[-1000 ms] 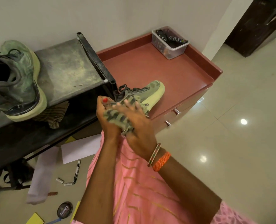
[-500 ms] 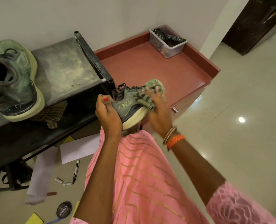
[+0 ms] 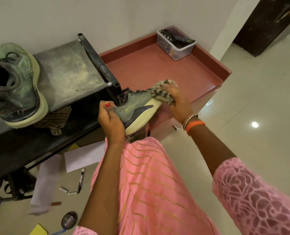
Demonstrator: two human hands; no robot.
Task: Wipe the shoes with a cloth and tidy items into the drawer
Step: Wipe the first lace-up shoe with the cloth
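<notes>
A dusty dark bench (image 3: 67,73) stood against the wall, with a red drawer cabinet (image 3: 157,68) just beside it on the right. On the bench's left end sat a large grey-green shoe (image 3: 17,85) with a pale sole, and a brown striped rag (image 3: 56,121) lay on the lower shelf beneath it. A second grey shoe (image 3: 135,107) was held in the air in front of the cabinet's front edge, tilted with its toe up and to the right. The left hand (image 3: 111,121) gripped its heel, thumb on top. The right hand (image 3: 178,100) clutched a striped cloth (image 3: 161,94) and pressed it against the toe of that shoe. A clear plastic tub (image 3: 180,48) holding remote controls stood in the cabinet top's far corner. On the floor below the bench lay sheets of white paper (image 3: 83,156), a round polish tin (image 3: 69,219), a marker (image 3: 81,179) and two small batteries (image 3: 67,191).
</notes>
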